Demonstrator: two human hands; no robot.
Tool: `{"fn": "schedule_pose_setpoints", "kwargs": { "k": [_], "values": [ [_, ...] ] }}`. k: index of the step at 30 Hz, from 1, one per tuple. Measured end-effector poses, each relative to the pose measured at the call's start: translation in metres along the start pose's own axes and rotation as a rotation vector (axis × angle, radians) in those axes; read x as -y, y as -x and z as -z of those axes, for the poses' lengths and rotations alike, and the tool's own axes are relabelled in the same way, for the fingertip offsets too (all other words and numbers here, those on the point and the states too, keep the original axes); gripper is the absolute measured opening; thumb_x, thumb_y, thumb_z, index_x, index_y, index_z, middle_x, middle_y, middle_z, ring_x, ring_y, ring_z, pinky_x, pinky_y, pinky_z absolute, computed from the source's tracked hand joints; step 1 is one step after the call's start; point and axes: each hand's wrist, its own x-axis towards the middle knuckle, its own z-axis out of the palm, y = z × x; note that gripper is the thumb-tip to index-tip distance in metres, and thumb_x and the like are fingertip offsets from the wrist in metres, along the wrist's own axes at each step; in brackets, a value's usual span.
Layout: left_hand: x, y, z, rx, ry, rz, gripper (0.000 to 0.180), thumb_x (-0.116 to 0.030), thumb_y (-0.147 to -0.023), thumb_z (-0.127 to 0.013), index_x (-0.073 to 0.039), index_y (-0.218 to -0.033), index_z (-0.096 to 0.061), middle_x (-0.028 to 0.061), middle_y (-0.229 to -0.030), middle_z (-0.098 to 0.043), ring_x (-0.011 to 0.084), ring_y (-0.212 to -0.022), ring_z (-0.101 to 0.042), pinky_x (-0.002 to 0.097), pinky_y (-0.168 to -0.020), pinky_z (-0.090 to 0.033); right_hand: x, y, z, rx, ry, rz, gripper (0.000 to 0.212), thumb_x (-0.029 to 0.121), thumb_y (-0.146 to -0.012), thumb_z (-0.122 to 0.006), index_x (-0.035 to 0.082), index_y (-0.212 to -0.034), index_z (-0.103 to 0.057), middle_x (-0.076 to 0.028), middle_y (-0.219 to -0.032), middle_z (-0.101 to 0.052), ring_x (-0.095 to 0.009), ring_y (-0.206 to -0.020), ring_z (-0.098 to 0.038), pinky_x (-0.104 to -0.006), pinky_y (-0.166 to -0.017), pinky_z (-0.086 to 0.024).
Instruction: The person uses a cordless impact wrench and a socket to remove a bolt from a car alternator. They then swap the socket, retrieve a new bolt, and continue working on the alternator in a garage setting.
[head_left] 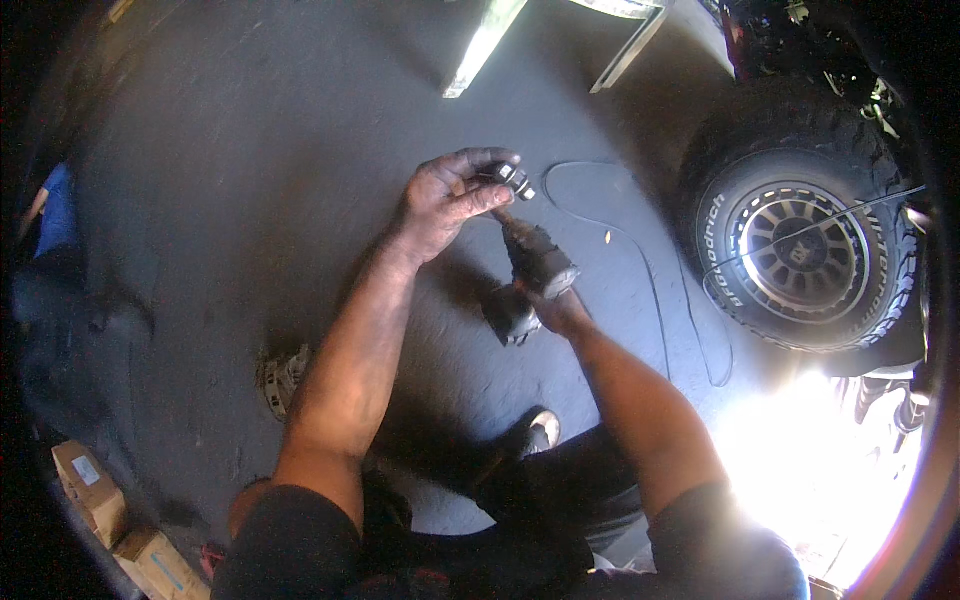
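Note:
Pinched between the thumb and fingers of my left hand (450, 203) is a small dark metal part with bright silver ends (517, 182); its exact kind cannot be made out. My right hand (562, 308) is wrapped round the grip of a dark cordless power tool (540, 262), which looks like a drill or impact driver. The tool's nose points up toward my left hand, close beneath the metal part. Whether the two touch is unclear. Its bulky battery end (512, 315) hangs on the left of the grip, and most of my right fingers are hidden.
A large off-road wheel (805, 250) stands at the right on a vehicle. A thin cable (655, 285) loops over the grey floor (230, 190). Pale metal stand legs (485, 50) rise at the top. Cardboard boxes (90, 490) sit lower left; a metal part (284, 380) lies beside my left forearm.

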Motion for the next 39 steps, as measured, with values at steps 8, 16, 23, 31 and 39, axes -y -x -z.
{"fn": "schedule_pose_setpoints", "kwargs": {
  "k": [8, 16, 23, 31, 39],
  "values": [
    [-0.017, -0.023, -0.001, 0.139, -0.122, -0.179, 0.027, -0.015, -0.085, -0.071, -0.010, -0.111, -0.065, 0.0070, -0.099, -0.068, 0.0157, -0.092, -0.066, 0.0301, -0.079, -0.059, -0.025, 0.042, 0.045, 0.344, -0.064, -0.351, 0.055, 0.030, -0.090, -0.066, 0.001, -0.134, -0.050, -0.017, -0.138, -0.051, -0.028, -0.131, -0.045, -0.0391, -0.110, -0.034],
    [0.057, -0.007, -0.027, -0.225, 0.434, 0.271, 0.029, -0.012, -0.093, -0.061, -0.003, -0.120, -0.057, 0.0116, -0.106, -0.063, 0.0221, -0.098, -0.065, 0.0347, -0.086, -0.057, -0.002, -0.007, -0.050, -0.147, 0.347, -0.360, 0.052, 0.030, -0.077, -0.075, 0.010, -0.119, -0.051, -0.020, -0.111, -0.062, -0.040, -0.103, -0.060, -0.0488, -0.088, -0.049],
    [-0.013, -0.003, 0.011, 0.064, -0.094, 0.007, 0.035, -0.012, -0.082, -0.074, -0.008, -0.114, -0.060, 0.0047, -0.105, -0.063, 0.0134, -0.101, -0.062, 0.0294, -0.087, -0.055, -0.017, -0.038, -0.009, 0.142, 0.319, -0.344, 0.054, 0.033, -0.075, -0.075, 0.007, -0.119, -0.058, -0.020, -0.112, -0.064, -0.036, -0.105, -0.062, -0.0409, -0.092, -0.048],
    [-0.031, 0.015, 0.024, -0.079, -0.333, -0.005, 0.033, -0.015, -0.079, -0.078, -0.007, -0.108, -0.064, 0.0064, -0.100, -0.066, 0.0155, -0.098, -0.064, 0.0291, -0.085, -0.056, 0.134, -0.065, 0.070, 0.221, -0.975, -0.138, 0.035, 0.025, -0.091, -0.065, 0.001, -0.116, -0.058, -0.010, -0.097, -0.067, -0.019, -0.087, -0.065, -0.0330, -0.079, -0.053],
    [0.060, 0.036, 0.072, -0.095, -0.555, 0.356, 0.047, -0.028, -0.082, -0.075, -0.001, -0.119, -0.060, 0.0147, -0.115, -0.064, 0.0240, -0.105, -0.063, 0.0350, -0.091, -0.053, 0.150, -0.054, 0.059, 0.096, -0.485, -0.153, 0.034, 0.022, -0.089, -0.069, -0.002, -0.111, -0.059, -0.011, -0.096, -0.066, -0.017, -0.088, -0.062, -0.0309, -0.082, -0.050]
  ]
}}
